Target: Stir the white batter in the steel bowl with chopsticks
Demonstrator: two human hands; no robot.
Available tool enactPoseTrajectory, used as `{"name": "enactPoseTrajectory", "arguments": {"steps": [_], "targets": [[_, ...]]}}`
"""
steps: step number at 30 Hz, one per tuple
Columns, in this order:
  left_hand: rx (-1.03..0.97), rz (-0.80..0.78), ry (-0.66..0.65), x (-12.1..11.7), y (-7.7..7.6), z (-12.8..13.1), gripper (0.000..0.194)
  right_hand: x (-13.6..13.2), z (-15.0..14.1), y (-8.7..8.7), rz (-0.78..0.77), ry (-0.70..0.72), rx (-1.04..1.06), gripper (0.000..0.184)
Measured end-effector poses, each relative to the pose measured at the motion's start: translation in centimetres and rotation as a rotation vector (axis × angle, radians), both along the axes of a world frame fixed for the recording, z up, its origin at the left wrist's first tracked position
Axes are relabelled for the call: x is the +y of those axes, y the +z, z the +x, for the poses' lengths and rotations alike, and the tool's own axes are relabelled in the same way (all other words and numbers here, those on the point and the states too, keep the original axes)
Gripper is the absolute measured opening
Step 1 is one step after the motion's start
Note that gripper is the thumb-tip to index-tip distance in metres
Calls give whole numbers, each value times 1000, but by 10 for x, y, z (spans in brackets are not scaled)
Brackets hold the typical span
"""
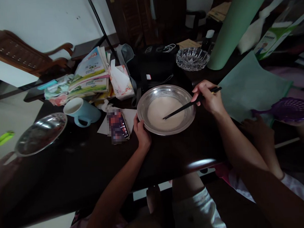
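blue mug (pixel 90 111), stacked books (pixel 92 71), glass dish (pixel 192 58), tall green cylinder (pixel 235 29), purple strainer (pixel 292 109)

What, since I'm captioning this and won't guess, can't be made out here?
All in the head view:
Bottom of the metal bowl: hidden by the pale mixture.
Middle of the black chopsticks: covered by the right hand.
Part of the phone screen: pixelated.
Contents of the basin at left: dim, blurred.
Another person's hand: blurred, cut off by the left edge.

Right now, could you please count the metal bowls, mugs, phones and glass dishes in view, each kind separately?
Metal bowls: 2 (middle bowl, left bowl)
Mugs: 1 (blue mug)
Phones: 1 (phone)
Glass dishes: 1 (glass dish)
Total: 5
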State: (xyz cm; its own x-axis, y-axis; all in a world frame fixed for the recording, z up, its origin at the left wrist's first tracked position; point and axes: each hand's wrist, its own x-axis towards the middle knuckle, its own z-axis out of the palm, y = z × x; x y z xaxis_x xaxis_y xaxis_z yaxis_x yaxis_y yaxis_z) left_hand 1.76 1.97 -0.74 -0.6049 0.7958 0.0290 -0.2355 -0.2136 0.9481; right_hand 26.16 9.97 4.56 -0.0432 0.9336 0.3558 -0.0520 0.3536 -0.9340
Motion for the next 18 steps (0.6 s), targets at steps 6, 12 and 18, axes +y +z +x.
{"name": "enactPoseTrajectory", "arguments": {"steps": [6,12,18], "targets": [[14,-12,-21,0,-1,0,35,0,-1,0,24,-24,-46,37],[71,-5,-9,-1,4,0,33,0,-2,1,16,-11,8,42],[30,-20,-8,0,0,-1,37,0,-2,1,22,-48,-25,40]]}}
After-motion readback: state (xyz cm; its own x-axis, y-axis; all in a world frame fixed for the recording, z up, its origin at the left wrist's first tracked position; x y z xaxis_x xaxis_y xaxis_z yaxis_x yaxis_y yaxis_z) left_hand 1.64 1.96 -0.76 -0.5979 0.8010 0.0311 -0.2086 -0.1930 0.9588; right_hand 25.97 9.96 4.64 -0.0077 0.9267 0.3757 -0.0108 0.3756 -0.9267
